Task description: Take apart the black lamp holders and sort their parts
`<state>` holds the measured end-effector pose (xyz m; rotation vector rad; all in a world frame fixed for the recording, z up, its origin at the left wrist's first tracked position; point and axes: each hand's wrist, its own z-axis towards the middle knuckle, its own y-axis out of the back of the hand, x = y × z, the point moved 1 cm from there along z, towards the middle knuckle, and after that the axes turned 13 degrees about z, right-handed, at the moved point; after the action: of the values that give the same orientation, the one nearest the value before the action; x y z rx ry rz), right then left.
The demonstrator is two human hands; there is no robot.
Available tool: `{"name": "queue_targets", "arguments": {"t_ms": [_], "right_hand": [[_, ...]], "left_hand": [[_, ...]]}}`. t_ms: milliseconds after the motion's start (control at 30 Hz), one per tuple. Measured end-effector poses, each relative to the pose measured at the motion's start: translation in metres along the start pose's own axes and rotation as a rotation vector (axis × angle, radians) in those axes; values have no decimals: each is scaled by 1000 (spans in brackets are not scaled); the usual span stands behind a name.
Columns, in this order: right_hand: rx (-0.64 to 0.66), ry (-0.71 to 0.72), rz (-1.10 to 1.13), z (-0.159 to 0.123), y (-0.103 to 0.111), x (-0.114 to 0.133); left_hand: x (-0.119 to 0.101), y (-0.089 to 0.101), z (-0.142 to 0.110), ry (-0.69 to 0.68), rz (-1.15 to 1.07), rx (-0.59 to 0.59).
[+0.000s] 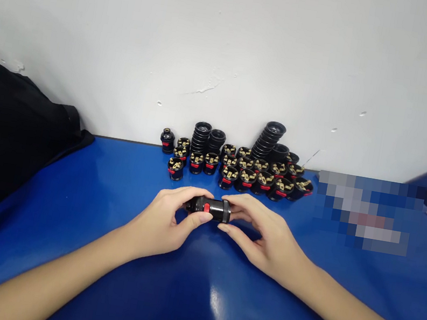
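A black lamp holder [214,209] with a red switch lies sideways between my two hands, just above the blue table. My left hand [171,216] is closed round its narrow left end, thumb along the body by the switch. At the ribbed collar on the right end, my right hand [257,230] has its thumb and fingertips on opposite edges; some of its fingers are hidden behind. Beyond the hands stand several open black lamp holder bodies [228,178] with brass contacts and red switches.
Stacked black threaded sleeves [201,137] and a taller leaning stack [269,139] rise behind the bodies, near the white wall [232,48]. One closed lamp holder [167,141] stands at the row's left. Black cloth [6,147] covers the left side. A blurred patch [364,212] lies right.
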<state>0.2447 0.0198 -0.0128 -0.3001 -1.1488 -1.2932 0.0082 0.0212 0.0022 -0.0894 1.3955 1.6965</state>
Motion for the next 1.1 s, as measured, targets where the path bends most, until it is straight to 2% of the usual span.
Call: {"name": "queue_targets", "arguments": {"t_ms": [167, 233, 333, 400, 600, 767, 867, 1000, 1100], "right_hand": [[15, -10, 57, 0, -1, 0], [23, -15, 76, 0, -2, -1], [-2, -33, 97, 0, -3, -4], [-29, -45, 107, 0, -3, -5], [-58, -44, 107, -3, -1, -1], [-49, -46, 117, -2, -1, 1], [-46, -61, 128, -1, 0, 0], [-26, -25, 156, -3, 1, -4], [-30, 9, 159, -4, 0, -8]], "left_hand": [[8, 4, 1, 56, -14, 98], [10, 6, 2, 7, 22, 66], [13, 6, 1, -159, 78, -15], [15, 6, 1, -222, 87, -50], [14, 6, 1, -194, 87, -46], [11, 7, 2, -271, 68, -95], [11, 6, 2, -229, 58, -105], [12, 5, 5, -68, 14, 6], [11, 3, 7, -25, -7, 41]]}}
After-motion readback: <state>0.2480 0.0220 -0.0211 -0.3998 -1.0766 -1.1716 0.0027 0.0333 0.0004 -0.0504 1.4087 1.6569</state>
